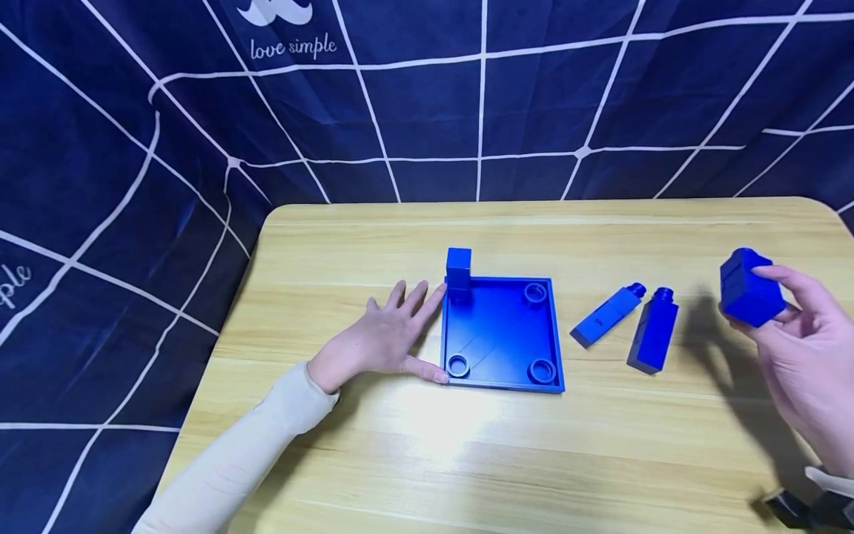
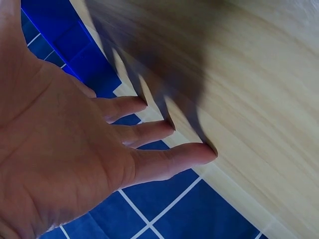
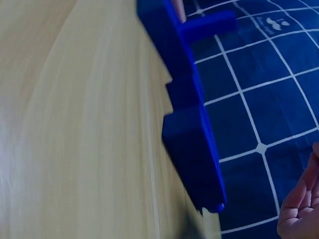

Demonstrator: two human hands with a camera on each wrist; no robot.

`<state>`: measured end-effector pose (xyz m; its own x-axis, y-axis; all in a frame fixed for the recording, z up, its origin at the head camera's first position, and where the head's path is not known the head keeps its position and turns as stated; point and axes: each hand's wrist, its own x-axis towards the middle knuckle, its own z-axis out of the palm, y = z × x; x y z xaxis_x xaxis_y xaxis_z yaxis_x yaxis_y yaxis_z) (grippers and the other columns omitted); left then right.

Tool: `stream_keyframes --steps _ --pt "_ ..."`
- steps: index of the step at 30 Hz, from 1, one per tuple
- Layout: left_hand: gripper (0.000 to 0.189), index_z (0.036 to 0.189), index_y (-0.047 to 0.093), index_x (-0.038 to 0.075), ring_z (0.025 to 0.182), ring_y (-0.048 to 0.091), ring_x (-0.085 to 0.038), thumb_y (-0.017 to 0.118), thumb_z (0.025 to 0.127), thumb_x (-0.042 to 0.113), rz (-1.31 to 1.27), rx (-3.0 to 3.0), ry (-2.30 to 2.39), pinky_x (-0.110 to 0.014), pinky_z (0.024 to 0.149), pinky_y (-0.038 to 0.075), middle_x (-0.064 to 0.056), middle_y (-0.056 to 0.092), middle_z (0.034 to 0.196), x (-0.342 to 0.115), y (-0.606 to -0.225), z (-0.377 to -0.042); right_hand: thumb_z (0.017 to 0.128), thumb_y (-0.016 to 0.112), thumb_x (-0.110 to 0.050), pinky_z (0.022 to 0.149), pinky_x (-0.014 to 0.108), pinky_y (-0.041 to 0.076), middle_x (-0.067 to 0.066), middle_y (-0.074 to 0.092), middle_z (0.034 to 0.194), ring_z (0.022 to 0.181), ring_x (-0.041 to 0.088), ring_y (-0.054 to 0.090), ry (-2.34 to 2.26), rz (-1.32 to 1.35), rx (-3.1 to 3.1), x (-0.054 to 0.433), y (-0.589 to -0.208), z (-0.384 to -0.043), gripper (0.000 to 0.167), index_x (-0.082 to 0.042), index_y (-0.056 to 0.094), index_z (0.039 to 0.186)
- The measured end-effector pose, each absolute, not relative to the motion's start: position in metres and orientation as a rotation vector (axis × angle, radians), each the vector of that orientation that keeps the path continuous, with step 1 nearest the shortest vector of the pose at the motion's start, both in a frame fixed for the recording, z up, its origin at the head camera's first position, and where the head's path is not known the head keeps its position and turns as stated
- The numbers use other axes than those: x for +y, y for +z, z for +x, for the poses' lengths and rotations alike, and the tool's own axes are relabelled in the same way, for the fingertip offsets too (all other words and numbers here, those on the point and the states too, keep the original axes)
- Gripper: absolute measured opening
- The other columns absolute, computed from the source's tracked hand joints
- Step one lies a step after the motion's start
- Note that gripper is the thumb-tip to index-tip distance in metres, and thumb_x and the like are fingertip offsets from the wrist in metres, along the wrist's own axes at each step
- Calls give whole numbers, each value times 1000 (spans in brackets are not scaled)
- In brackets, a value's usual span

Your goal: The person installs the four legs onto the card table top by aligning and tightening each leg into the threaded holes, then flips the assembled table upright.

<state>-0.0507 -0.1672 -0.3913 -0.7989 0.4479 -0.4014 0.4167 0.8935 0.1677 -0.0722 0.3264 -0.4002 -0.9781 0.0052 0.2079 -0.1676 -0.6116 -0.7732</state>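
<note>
My left hand (image 1: 394, 334) is spread flat against the left side of a square blue tray (image 1: 503, 387), thumb at its near left corner and fingertips by its far left corner. There a blue post (image 1: 459, 267) stands upright; the other three corners carry round sockets, one of them a socket (image 1: 543, 371) at the near right. My right hand (image 1: 810, 341) holds a blue square post (image 1: 750, 293) above the table, between thumb and fingers. Only part of that hand (image 3: 301, 204) shows in the right wrist view. The left wrist view shows the left palm (image 2: 75, 149).
Two more blue posts lie right of the tray, a lighter-looking post (image 1: 607, 315) and a darker post (image 1: 654, 334), each with a round stub at one end. A wooden table (image 1: 360, 460) bears everything. Dark blue cloth (image 1: 427, 111) with white lines hangs behind and at the left.
</note>
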Motion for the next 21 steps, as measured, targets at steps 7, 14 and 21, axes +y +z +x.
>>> stream_keyframes --steps 7,14,21 --pt "140 175 -14 21 160 11 -58 61 83 94 618 2619 92 -85 107 33 -21 5 181 -168 -392 -52 96 51 34 86 23 60 18 79 120 101 21 80 2461 194 -1672 316 -386 -67 54 15 57 146" --pt "140 175 -13 21 160 11 -58 62 83 94 628 2620 101 -86 107 33 -22 5 181 -168 -392 -52 103 62 17 63 18 49 13 83 102 80 15 79 2276 185 -1969 315 -378 -64 37 14 61 140" --pt "140 176 -11 20 160 12 -58 63 83 93 634 2625 105 -86 106 33 -22 7 180 -167 -392 -51 102 68 13 47 19 41 8 81 84 60 11 71 2263 100 -2019 316 -379 -63 33 8 69 134"
